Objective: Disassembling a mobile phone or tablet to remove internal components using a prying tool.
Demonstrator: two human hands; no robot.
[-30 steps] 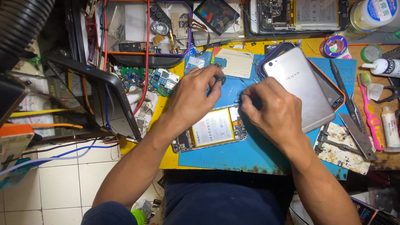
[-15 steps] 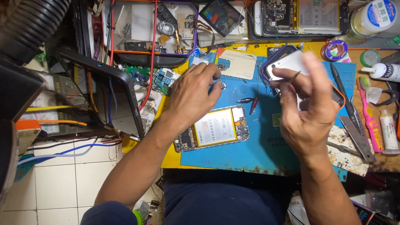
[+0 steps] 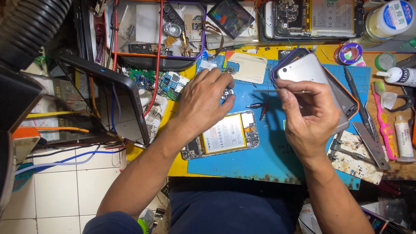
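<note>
The opened phone (image 3: 221, 135) lies face down on the blue mat (image 3: 260, 160), its pale battery and boards bare, and serves as the landmark here. Just above its upper edge the left hand (image 3: 203, 102) rests with the wrist over the phone's left end, fingers curled and pinching a small metal part (image 3: 228, 70) at the fingertips. To the phone's right, lifted clear of the mat, the right hand (image 3: 310, 115) holds thin tweezers (image 3: 281, 91) pinched between thumb and fingers, the tips pointing left. Between the two hands, just above the phone's right end, small dark bits (image 3: 260, 107) lie on the mat. Up and right of the phone a silver back cover (image 3: 310, 71) rests on an orange-edged case, partly behind the right hand. Farther right lie a pink toothbrush (image 3: 383, 125) and a white glue bottle (image 3: 396, 76). Left of the phone a dark tablet (image 3: 104, 102) leans off the counter's (image 3: 175, 167) edge.
</note>
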